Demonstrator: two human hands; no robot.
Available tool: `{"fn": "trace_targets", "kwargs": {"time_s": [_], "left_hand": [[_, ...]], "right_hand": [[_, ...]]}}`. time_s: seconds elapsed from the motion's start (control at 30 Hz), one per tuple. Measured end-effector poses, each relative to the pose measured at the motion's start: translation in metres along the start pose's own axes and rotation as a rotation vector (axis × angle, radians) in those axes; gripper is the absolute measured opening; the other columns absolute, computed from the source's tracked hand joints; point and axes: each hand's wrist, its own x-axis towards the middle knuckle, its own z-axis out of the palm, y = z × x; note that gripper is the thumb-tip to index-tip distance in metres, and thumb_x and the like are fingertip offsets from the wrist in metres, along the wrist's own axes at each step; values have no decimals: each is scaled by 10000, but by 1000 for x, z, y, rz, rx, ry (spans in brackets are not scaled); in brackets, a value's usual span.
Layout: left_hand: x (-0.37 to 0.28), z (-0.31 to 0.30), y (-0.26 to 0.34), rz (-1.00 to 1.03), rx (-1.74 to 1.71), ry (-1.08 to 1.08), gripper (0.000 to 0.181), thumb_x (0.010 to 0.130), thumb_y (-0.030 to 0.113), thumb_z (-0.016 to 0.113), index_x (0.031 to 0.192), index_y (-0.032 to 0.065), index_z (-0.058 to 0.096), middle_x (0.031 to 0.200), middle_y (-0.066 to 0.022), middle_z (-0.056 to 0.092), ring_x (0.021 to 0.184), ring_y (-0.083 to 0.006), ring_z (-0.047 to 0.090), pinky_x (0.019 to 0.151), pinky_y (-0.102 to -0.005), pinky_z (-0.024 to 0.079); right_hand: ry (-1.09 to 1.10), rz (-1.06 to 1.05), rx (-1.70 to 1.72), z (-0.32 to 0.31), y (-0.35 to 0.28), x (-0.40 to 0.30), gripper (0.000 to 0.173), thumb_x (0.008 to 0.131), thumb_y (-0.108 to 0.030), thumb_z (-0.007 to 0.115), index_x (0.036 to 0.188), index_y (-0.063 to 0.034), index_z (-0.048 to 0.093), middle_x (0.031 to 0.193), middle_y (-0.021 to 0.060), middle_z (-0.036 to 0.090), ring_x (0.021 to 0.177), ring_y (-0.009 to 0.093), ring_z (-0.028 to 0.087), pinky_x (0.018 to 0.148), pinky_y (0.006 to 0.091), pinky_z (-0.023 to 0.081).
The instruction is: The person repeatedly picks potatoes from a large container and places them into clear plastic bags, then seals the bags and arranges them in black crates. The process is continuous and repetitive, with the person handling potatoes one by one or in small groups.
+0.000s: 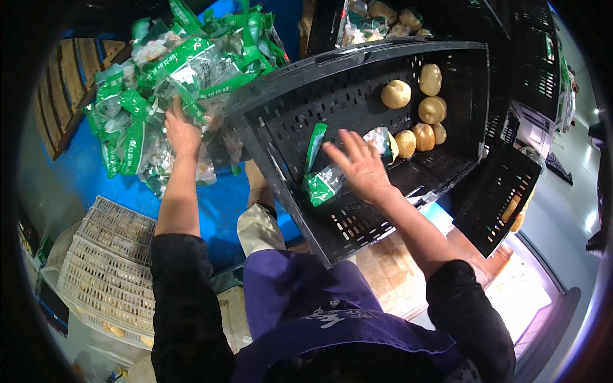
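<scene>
My left hand (183,133) reaches into a heap of green-and-clear plastic bags (139,103); its fingertips are hidden among them, so its grip cannot be told. Over the black plastic crate (287,206) my right hand (359,165) is spread, fingers apart. Beneath and beside it lies a green-and-clear bag (322,187), and a green strip of packaging (315,143) stands out near the crate's left side. Another bag piece (380,139) is just beyond my right fingers. Several potatoes (424,137) sit at the crate's right end, with a lone potato (396,94) nearer the middle.
The bags rest on a blue surface (215,210). A wooden slatted pallet (72,86) is at upper left, white plastic crates (110,268) at lower left. Another container of bagged goods (383,21) stands beyond the black crate, and a smaller black crate (498,201) is at right.
</scene>
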Motion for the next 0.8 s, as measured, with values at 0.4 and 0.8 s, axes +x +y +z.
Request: {"fn": "trace_targets", "kwargs": {"time_s": [0.4, 0.8], "left_hand": [[46, 118, -57, -241, 360, -600, 870, 893, 467, 614, 1549, 30, 246, 1566, -180, 268, 1345, -430, 419, 1063, -506, 422], [43, -134, 26, 2, 64, -600, 1343, 625, 572, 882, 1597, 56, 112, 1604, -332, 149, 1472, -439, 278, 1172, -458, 329]], "right_hand": [[-130, -207, -82, 53, 1, 23, 257, 835, -176, 596, 1092, -179, 591, 1204, 64, 584, 1181, 271, 531, 1047, 519, 389], [2, -246, -106, 35, 7, -14, 417, 887, -152, 573, 1293, -248, 581, 1114, 73, 565, 1097, 260, 587, 1023, 514, 391]]}}
